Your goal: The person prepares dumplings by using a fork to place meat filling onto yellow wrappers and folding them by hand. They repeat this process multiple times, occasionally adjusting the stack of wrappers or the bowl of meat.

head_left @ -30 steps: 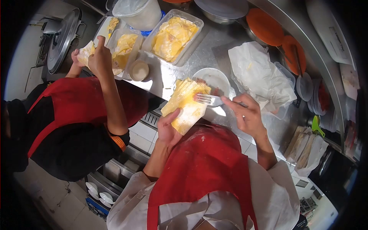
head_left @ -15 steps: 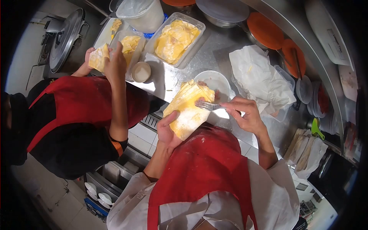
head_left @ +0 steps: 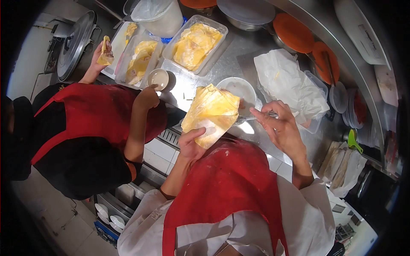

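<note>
A stack of floured yellow dough sheets [head_left: 210,112] lies across my left hand [head_left: 193,143], the thumb pressed on its near edge. The top sheet appears partly folded over. In my right hand [head_left: 279,124] is a metal fork [head_left: 244,120], held between thumb and fingers. Its tines are hard to make out beside the stack's right edge. Just behind the sheets stands a white bowl [head_left: 253,90] with some pinkish filling inside, partly covered by the stack.
A co-worker at left holds a folded dough sheet [head_left: 105,55] and reaches to a small cup [head_left: 158,79]. Plastic tubs of filled yellow pieces [head_left: 197,45] [head_left: 141,59] stand behind. Crumpled white paper [head_left: 284,83] and orange lids [head_left: 294,33] lie to the right.
My fork has moved off the top sheet to the right and down, and the sheet now looks folded. The co-worker's right hand has gone from the dough to the small cup.
</note>
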The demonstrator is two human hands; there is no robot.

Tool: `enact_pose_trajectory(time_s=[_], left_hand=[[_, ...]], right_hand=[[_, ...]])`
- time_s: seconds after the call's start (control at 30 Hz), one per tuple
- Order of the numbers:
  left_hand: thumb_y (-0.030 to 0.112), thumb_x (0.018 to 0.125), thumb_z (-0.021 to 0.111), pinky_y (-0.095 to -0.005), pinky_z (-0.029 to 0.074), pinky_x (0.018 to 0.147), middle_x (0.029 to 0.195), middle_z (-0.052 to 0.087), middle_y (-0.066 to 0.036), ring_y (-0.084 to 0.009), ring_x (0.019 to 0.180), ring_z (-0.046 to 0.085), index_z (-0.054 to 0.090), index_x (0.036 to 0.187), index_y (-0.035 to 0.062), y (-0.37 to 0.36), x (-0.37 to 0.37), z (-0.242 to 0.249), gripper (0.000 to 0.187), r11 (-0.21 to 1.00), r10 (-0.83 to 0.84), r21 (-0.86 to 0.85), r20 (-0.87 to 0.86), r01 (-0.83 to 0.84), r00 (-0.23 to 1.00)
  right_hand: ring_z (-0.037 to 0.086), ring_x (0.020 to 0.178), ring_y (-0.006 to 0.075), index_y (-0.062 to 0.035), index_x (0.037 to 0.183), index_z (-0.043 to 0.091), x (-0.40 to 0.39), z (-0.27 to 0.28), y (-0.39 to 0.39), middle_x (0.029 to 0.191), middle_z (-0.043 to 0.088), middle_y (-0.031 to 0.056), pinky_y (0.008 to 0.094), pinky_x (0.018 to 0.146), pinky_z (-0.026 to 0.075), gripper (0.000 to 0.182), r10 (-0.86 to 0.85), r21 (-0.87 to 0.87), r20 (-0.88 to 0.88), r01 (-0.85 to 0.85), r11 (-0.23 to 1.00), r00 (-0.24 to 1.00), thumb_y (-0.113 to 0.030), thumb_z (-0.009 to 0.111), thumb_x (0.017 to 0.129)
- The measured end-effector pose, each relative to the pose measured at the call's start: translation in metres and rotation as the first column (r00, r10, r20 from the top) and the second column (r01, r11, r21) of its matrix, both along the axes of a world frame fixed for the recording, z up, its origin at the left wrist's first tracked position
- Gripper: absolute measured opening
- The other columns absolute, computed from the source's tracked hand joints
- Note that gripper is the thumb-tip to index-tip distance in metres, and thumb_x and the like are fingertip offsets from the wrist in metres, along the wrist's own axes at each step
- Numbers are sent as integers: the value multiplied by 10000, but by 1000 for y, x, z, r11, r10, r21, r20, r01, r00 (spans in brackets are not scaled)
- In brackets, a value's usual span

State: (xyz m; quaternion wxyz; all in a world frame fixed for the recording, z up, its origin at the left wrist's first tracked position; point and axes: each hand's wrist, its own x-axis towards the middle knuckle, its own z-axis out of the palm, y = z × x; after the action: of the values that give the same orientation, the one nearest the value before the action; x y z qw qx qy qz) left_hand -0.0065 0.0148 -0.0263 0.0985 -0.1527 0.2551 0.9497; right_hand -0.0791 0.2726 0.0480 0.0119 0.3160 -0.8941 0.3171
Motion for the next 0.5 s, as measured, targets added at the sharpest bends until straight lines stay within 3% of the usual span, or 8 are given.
enact_pose_trajectory(time_s=[0.07, 0.17, 0.27, 0.5], left_hand=[[20, 843, 612, -427, 474, 1017, 1313, 536, -191, -309, 1212, 555, 381, 1399, -14, 6, -2, 2, 602, 998, 38, 54, 60, -41, 997], [18, 833, 684, -376, 502, 978, 1289, 553, -154, -259, 1183, 573, 389, 1387, -4, 21, -9, 18, 628, 983, 64, -176, 81, -49, 995], [2, 804, 737, -347, 499, 969, 1271, 560, -126, -222, 1161, 577, 397, 1377, -4, 34, -21, 26, 667, 928, 72, -364, -25, -76, 997], [-33, 772, 762, -330, 496, 956, 1226, 582, -113, -197, 1122, 588, 434, 1343, -6, 43, -27, 27, 659, 799, 67, -591, -91, -108, 994]], right_hand=[[527, 857, 214, -142, 1186, 684, 7, 7, -4, 947, 552, 40, 366, 748, 408, 459, -21, 103, -69, 28, 994, 997, -13, 681, 745], [504, 888, 225, -111, 1221, 657, 19, 16, -11, 981, 546, 45, 365, 746, 389, 510, -48, 202, -140, 76, 976, 989, -3, 655, 723], [488, 906, 236, -61, 1232, 638, 26, 30, -16, 999, 539, 62, 363, 752, 384, 514, -60, 300, -148, 103, 948, 987, -8, 628, 722], [480, 905, 241, -5, 1228, 621, 31, 39, -27, 983, 531, 75, 371, 747, 372, 494, -87, 358, -136, 131, 924, 987, -33, 605, 735]])
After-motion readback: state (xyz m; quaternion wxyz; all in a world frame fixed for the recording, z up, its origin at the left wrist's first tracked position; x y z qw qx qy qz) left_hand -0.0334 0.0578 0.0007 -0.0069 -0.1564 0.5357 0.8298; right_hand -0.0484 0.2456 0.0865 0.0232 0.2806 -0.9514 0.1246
